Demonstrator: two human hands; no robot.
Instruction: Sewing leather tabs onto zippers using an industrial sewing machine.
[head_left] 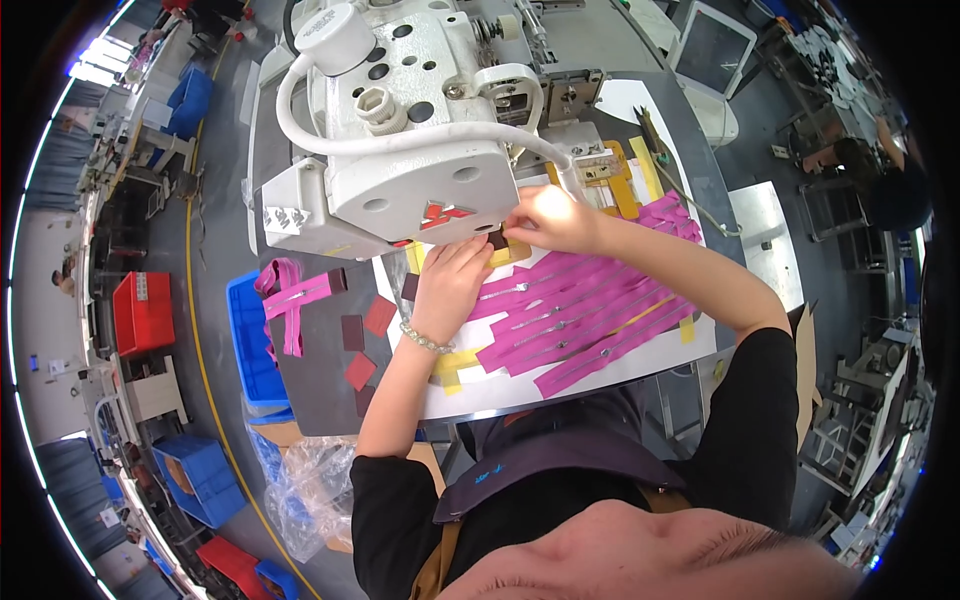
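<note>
Under the head of a large white sewing machine, both hands meet at a small dark brown patch. My left hand lies flat, its outstretched fingertips at the patch's left edge. From the right, my right hand reaches in with thumb and forefinger pinched together at the patch's upper edge. The machine's needle area is hidden behind its head. Several magenta zippers with metal sliders lie side by side on the white work surface, just below and right of my hands.
Loose brown and reddish patches lie left of my left forearm. More magenta zippers hang over the table's left edge by a blue bin. Scissors rest at the far right. Clear plastic wrap is heaped below on the left.
</note>
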